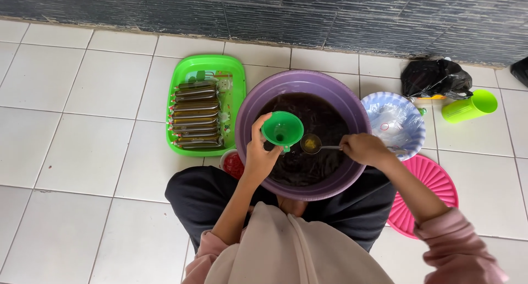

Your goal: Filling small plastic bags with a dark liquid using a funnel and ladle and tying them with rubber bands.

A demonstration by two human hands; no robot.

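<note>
Here our left hand grips the green funnel over the purple basin; at three o'clock our right hand closes on the ladle, levelled to keep liquid in.

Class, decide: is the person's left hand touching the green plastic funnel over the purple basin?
Touching. The head view shows the left hand with its fingers wrapped round the rim and spout of the green plastic funnel, holding it above the purple basin.
</note>
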